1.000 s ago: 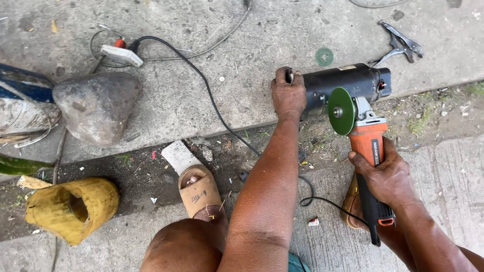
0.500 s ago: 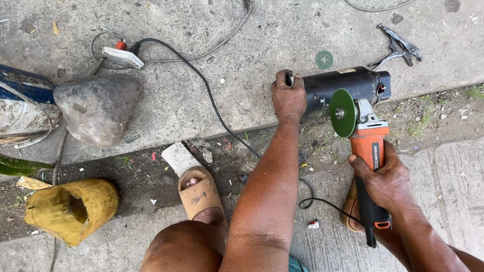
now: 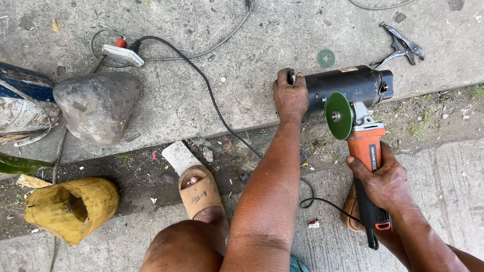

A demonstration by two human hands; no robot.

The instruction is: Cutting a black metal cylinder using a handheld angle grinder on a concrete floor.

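My left hand [image 3: 290,96] grips the left end of a black cylindrical motor [image 3: 348,86] that lies on the concrete. My right hand [image 3: 381,179] is closed around the orange and black handle of an angle grinder [image 3: 367,151]. The grinder's green disc [image 3: 338,115] stands upright against the near side of the black motor. The grinder's black cord [image 3: 212,98] runs across the ground to a white power strip [image 3: 122,54].
A large grey stone [image 3: 98,106] and a blue and white drum [image 3: 22,103] sit at the left. A yellow cut container [image 3: 70,209] lies near my sandalled foot [image 3: 200,194]. Locking pliers [image 3: 401,48] and a spare green disc [image 3: 326,58] lie beyond the motor.
The grinder and my right hand have edged slightly away from me, with the disc kept against the motor. My left hand stays on the motor's end.
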